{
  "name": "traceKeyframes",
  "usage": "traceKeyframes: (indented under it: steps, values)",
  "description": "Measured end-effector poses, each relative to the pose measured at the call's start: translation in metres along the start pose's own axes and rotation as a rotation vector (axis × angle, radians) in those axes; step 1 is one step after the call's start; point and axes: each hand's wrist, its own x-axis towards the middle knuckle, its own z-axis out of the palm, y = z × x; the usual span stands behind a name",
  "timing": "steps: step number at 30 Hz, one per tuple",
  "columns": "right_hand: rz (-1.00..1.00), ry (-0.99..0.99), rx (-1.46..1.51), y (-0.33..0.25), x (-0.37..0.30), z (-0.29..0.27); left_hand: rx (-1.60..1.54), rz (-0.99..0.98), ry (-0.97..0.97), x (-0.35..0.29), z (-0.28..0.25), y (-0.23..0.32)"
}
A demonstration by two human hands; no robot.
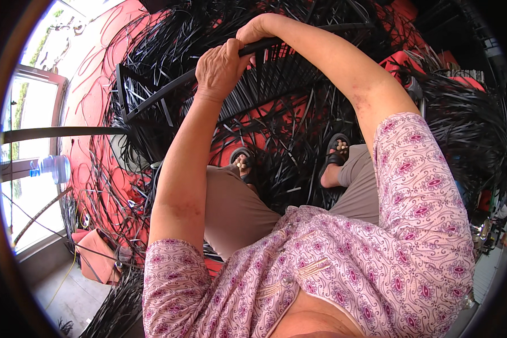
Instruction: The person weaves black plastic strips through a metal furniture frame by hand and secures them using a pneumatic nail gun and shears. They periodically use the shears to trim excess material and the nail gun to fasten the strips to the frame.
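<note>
A black frame (169, 87) with a panel of parallel black strips (253, 81) stands tilted in front of my feet. My left hand (218, 70) is closed over its upper bar, the thumb side toward the other hand. Right beside it, touching or nearly so, my right hand (258, 31) bends down over the same bar with its fingers curled round it. Those fingertips are mostly hidden behind the bar and the left hand, so any loose strip in them cannot be made out.
Loose black strips (467, 115) lie in heaps over the red floor covering (93, 121). At the left are a glass door (34, 121), a clear bluish water bottle (55, 168) and a salmon-coloured bag-like object (97, 256). My sandalled feet (333, 160) stand among the strips.
</note>
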Motion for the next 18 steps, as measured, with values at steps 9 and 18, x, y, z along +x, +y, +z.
traceKeyframes:
  steps: [9, 18]
  values:
    - [-0.284, 0.312, 0.662, 0.010, -0.021, 0.000, -0.014, -0.174, -0.110, 0.006, -0.007, 0.010]
    - [-0.586, 0.711, 0.718, -0.032, -0.052, 0.012, -0.152, -0.448, -0.309, 0.022, -0.019, 0.004]
